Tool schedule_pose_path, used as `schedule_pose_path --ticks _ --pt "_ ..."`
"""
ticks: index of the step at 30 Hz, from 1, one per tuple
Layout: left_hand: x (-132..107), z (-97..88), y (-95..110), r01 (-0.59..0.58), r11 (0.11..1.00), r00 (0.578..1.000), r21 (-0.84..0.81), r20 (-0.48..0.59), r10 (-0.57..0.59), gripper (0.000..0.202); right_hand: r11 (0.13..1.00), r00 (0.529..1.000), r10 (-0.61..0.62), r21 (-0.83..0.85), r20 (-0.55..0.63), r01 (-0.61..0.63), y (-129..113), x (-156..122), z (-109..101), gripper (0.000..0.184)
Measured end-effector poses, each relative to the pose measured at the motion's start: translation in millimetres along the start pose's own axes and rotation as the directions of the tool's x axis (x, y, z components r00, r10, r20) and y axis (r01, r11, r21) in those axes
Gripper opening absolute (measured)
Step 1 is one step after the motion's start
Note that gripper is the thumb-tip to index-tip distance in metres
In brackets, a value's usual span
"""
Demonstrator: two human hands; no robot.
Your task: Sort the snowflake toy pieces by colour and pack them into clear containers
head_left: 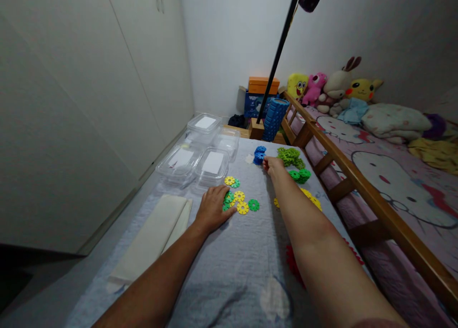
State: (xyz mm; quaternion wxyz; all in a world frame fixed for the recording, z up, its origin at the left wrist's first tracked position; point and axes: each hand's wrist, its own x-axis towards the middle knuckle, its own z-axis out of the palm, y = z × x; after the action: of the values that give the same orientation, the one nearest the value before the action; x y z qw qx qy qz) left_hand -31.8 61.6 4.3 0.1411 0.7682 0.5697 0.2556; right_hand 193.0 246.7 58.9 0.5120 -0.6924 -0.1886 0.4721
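Observation:
My left hand [213,206] lies flat on the grey cloth [236,256], fingers stretched over a small cluster of yellow and green snowflake discs [240,201]. My right hand [274,166] reaches far forward, fingers curled, touching a stack of blue discs [259,154]. Just right of that hand sit a light green pile [289,156] and a darker green stack [300,175]. Yellow discs [312,198] peek out beside my right forearm, and red discs [294,263] are partly hidden under it.
Several clear plastic lidded boxes [200,153] stand at the far left of the cloth. A folded cream cloth [157,235] lies at the left. A wooden bed rail [354,180] runs along the right, with plush toys [332,87] beyond. A black pole [277,56] rises behind.

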Motion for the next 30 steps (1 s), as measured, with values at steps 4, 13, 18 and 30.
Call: schedule_pose_path --ticks 4,13,18,30 --pt "0 1.4 -1 -0.011 1.000 1.000 0.006 -0.010 0.011 0.060 0.999 1.000 -0.017 0.051 -0.002 0.017 5 0 3 0.028" --pt "0 0.1 1 0.027 0.999 0.998 0.044 -0.051 -0.024 0.062 0.974 0.993 -0.110 0.204 0.047 0.098 15 -35 -10 0.018" --pt "-4 -4.3 9 0.146 0.978 0.989 0.152 -0.053 -0.139 0.065 0.958 0.946 -0.243 0.203 0.213 0.201 49 -77 -20 0.016" --pt "-9 -5.9 5 0.146 0.980 0.989 0.132 -0.031 -0.143 0.056 0.232 0.495 -0.443 -0.438 0.748 0.869 111 -119 -18 0.030"
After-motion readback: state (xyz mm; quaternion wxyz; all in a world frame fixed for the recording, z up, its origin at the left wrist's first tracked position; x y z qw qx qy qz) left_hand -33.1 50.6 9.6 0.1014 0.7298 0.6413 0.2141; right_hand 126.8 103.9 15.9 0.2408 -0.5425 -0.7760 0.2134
